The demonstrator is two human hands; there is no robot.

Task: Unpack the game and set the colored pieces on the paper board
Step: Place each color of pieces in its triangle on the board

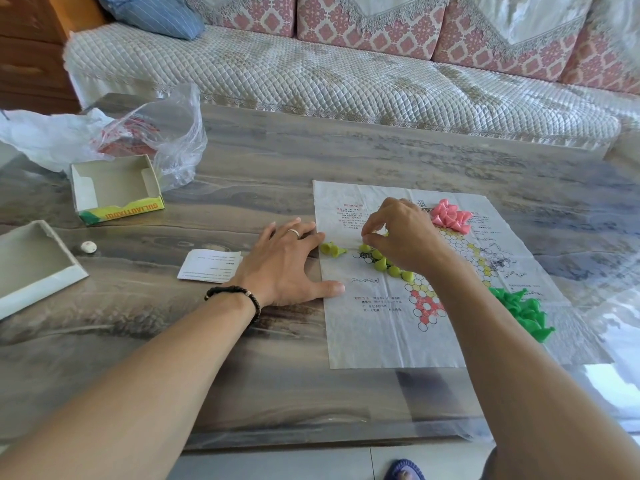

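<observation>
The paper board (363,334) lies flat on the table, printed with a star of circles. Several yellow-green pieces (384,265) stand in a row on its left part, and two more (331,250) lie at its left edge. A pink pile (450,216) sits at the far side, and a bright green pile (523,308) at the right. My left hand (287,265) rests flat, fingers spread, on the board's left edge. My right hand (401,237) hovers over the yellow-green row, its fingertips pinching one piece.
An empty box tray (114,188) and the box lid (31,265) lie at the left, with a plastic bag (149,133) behind. A small white die (88,247) and a folded leaflet (207,266) sit on the marbled table (242,358). A sofa (311,74) runs behind.
</observation>
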